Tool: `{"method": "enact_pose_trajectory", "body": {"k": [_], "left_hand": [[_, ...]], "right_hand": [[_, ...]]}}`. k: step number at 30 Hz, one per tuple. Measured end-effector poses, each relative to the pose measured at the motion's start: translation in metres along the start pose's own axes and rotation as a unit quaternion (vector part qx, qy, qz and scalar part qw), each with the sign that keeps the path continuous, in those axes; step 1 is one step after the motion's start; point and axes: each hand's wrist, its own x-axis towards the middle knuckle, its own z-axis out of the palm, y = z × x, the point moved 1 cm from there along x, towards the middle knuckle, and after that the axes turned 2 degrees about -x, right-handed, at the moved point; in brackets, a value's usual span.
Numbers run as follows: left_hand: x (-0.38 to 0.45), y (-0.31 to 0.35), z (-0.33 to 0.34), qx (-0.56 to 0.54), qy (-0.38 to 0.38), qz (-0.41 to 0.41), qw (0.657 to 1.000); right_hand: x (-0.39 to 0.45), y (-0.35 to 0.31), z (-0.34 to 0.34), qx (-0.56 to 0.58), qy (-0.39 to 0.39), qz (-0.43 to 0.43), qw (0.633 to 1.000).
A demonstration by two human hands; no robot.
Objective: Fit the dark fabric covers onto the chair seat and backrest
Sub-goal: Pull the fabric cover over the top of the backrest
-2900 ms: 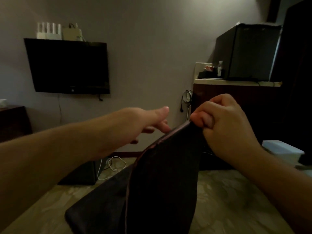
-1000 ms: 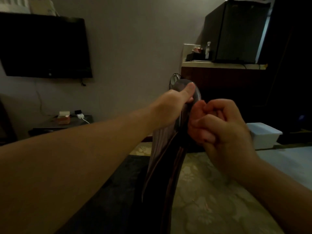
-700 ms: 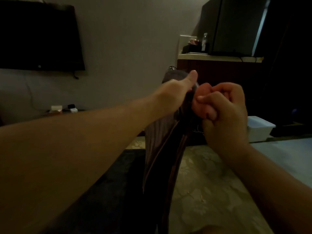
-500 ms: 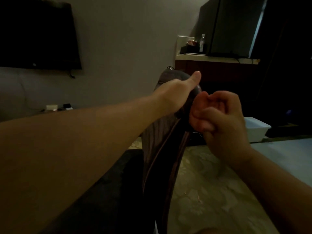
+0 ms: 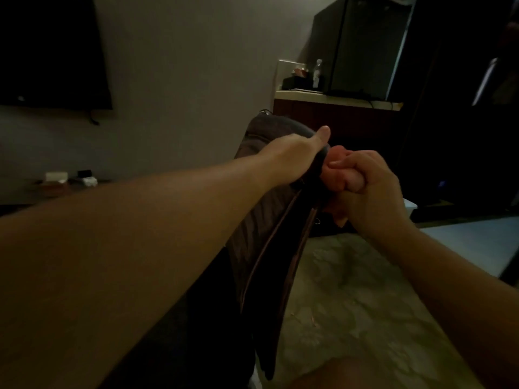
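the dark fabric cover (image 5: 269,242) hung upright at the middle of the view, its top edge toward twelve o'clock, its lower end dropping toward six. over the last second its top had opened out from a flat edge into a rounded pocket. the left hand (image 5: 292,155) was pushed in at that top, thumb up; whether its hidden fingers curled on the cloth, i could not tell. the right hand (image 5: 368,192), at three o'clock of it, clenched the cover's right edge in a fist. no chair showed, so i judged the cover was being opened for the backrest, not yet fitted. a television (image 5: 53,51) hung at ten o'clock, a mini fridge (image 5: 362,46) at one.
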Motion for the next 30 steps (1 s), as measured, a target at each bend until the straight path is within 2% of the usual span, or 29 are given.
{"method": "enact_pose_trajectory", "body": {"k": [4,8,14,17,19,20,22,24,25,28,30], "left_hand": [[-0.005,-0.02,-0.006,-0.092,-0.017,-0.006,0.996],[-0.04,-0.045,-0.014,-0.111,0.055,0.04,0.991],[-0.077,-0.097,0.011,-0.188,0.127,0.023,0.974],[-0.1,-0.108,0.029,-0.149,0.123,0.037,0.98],[-0.124,-0.118,0.042,-0.081,0.114,0.042,0.989],[-0.135,-0.124,0.047,-0.05,0.115,0.048,0.991],[-0.153,-0.14,0.054,-0.036,0.147,0.039,0.988],[-0.171,-0.158,0.06,-0.035,0.189,0.035,0.981],[-0.18,-0.164,0.062,-0.009,0.207,0.037,0.978],[-0.203,-0.184,0.068,0.081,0.229,0.058,0.968],[-0.213,-0.195,0.077,0.087,0.204,0.052,0.974]], "right_hand": [[0.007,-0.026,0.013,0.026,-0.015,0.035,0.999],[0.009,-0.042,0.032,0.027,0.001,0.029,0.999],[-0.004,-0.037,0.023,0.0,0.009,0.026,1.0],[-0.022,-0.038,0.012,-0.005,0.038,0.014,0.999],[-0.05,-0.029,0.015,0.052,0.07,0.067,0.994],[-0.069,-0.021,0.022,0.106,0.071,0.124,0.984],[-0.116,0.001,0.041,0.236,0.04,0.282,0.929],[-0.17,0.023,0.063,0.311,0.0,0.452,0.836],[-0.197,0.032,0.074,0.32,-0.025,0.511,0.797],[-0.262,0.045,0.109,0.32,-0.08,0.635,0.699],[-0.297,0.042,0.129,0.358,-0.118,0.702,0.604]]}}
